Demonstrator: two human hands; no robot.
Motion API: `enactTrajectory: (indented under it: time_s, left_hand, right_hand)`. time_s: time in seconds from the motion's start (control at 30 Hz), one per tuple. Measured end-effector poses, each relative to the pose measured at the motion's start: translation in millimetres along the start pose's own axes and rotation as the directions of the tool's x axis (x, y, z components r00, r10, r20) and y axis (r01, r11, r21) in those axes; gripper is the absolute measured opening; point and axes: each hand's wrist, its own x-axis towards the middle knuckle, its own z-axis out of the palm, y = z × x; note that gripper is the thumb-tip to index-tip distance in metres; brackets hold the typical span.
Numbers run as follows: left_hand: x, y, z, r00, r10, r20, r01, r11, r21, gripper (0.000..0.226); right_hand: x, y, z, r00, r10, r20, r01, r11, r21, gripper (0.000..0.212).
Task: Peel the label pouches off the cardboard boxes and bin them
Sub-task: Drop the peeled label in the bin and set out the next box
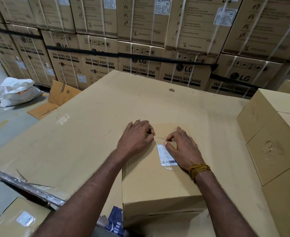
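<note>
A small cardboard box (pixel 157 182) lies on a big flat cardboard sheet (pixel 93 134) in front of me. On its top sits a clear label pouch with a white barcode label (pixel 166 155) inside. My left hand (pixel 135 135) rests on the box's upper left part, its fingers curled at the pouch's top edge. My right hand (pixel 183 148), with a yellow thread band at the wrist, lies over the pouch's right side; its thumb and forefinger are bent at the pouch's top corner. Whether either hand has the film pinched is not plain.
Stacked plain boxes (pixel 275 134) stand at the right. Another box with a label pouch (pixel 22 219) sits at the lower left, beyond a metal rail (pixel 26 187). White sacks (pixel 17 91) and flattened cardboard (pixel 55 100) lie on the floor at left. A wall of washing-machine cartons (pixel 140 40) rises behind.
</note>
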Motion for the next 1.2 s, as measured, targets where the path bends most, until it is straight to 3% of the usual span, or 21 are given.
enactTrajectory:
  time_s: [0.13,0.33,0.5,0.7,0.9,1.2]
  left_hand:
    - [-0.6,0.1,0.4,1.0,0.001,-0.003,-0.001,1.0,-0.004,0.013]
    - [-1.3,1.3,-0.8,1.0,-0.001,-0.008,0.001,1.0,-0.006,0.016]
    - [-1.3,0.7,-1.0,1.0,-0.002,-0.008,0.002,1.0,-0.015,0.016]
    - [-1.5,0.7,-0.8,1.0,-0.003,-0.007,0.003,1.0,-0.01,0.016]
    - [-1.5,0.6,-0.4,1.0,-0.001,-0.005,0.001,1.0,-0.009,0.017]
    - [-1.7,1.7,-0.3,1.0,-0.01,-0.009,0.01,1.0,-0.018,0.016]
  right_hand:
    - [0.1,1.7,0.2,0.999,-0.014,0.05,0.015,0.999,-0.029,0.041]
    - [1.0,1.6,1.6,1.0,-0.021,0.017,0.021,1.0,-0.007,0.018]
    - [-0.8,-1.1,-2.1,0.996,0.005,0.094,0.0,0.999,-0.054,0.045]
    - [-1.9,-5.0,-3.2,0.999,0.002,0.04,0.0,1.0,-0.03,0.022]
    - [-0.5,-5.7,-5.1,0.993,0.014,0.118,-0.008,0.998,-0.057,0.041]
    - [11.3,-11.8,-10.6,0.997,0.02,0.074,-0.021,1.0,0.021,0.022]
